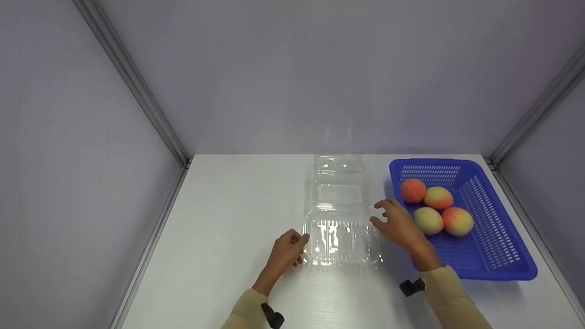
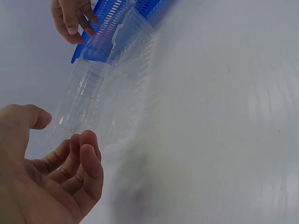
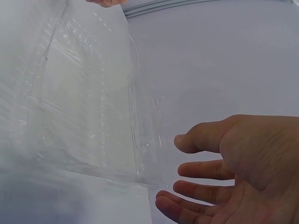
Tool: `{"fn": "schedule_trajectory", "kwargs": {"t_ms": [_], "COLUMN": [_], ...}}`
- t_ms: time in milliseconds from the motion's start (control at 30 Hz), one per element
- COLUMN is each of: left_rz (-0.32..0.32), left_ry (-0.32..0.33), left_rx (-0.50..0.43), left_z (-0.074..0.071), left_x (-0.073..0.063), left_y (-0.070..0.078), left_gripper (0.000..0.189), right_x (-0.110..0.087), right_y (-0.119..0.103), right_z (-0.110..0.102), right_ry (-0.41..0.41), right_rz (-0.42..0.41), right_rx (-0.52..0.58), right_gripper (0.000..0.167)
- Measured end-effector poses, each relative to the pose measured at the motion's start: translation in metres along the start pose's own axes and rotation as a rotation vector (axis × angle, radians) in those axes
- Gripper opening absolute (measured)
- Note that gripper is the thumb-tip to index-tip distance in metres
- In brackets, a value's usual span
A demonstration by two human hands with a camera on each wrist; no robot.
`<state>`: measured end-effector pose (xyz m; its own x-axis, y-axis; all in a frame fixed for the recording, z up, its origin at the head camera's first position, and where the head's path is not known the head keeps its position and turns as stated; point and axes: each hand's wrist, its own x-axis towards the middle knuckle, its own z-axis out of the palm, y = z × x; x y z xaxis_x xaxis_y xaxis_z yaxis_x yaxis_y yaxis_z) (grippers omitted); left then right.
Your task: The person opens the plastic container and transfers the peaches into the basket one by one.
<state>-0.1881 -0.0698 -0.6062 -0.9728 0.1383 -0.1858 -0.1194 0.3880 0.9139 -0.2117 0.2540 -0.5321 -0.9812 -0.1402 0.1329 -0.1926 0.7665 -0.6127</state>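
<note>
A clear plastic clamshell container (image 1: 340, 242) lies opened out on the white table, its ribbed tray nearest and its clear lid (image 1: 340, 194) unfolded toward the back wall. My left hand (image 1: 287, 249) is at the tray's left edge. In the left wrist view, the thumb and loosely bent fingers (image 2: 91, 163) stand apart with nothing between them. At the tray's far right corner is my right hand (image 1: 400, 226), its thumb and fingers spread. The right wrist view shows these fingers (image 3: 205, 191) beside the clear plastic, holding nothing.
A blue plastic basket (image 1: 502, 228) stands on the right of the table, close to my right forearm. Several red and yellow peaches (image 1: 458, 221) are in its left part. Grey partition walls (image 1: 274, 77) enclose the table (image 1: 228, 205) at the back and sides.
</note>
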Motion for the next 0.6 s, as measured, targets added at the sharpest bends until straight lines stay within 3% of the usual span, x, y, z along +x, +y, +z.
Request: {"fn": "schedule_trajectory", "kwargs": {"t_ms": [200,367,600], "left_rz": [-0.012,0.021,0.132], "left_ry": [0.06,0.09,0.026], "left_rx": [0.035,0.05,0.028], "left_z": [-0.008,-0.02,-0.051], "left_x": [0.006,0.011,0.024], "left_y": [0.0,0.002,0.006], "left_gripper": [0.037,0.028,0.021], "right_x": [0.002,0.006,0.01], "right_y": [0.0,0.002,0.009], "right_z": [-0.011,-0.028,-0.058], "right_ry": [0.042,0.006,0.022], "right_rz": [-0.033,0.035,0.052], "right_rx": [-0.037,0.002,0.023], "right_gripper": [0.034,0.037,0.036]}}
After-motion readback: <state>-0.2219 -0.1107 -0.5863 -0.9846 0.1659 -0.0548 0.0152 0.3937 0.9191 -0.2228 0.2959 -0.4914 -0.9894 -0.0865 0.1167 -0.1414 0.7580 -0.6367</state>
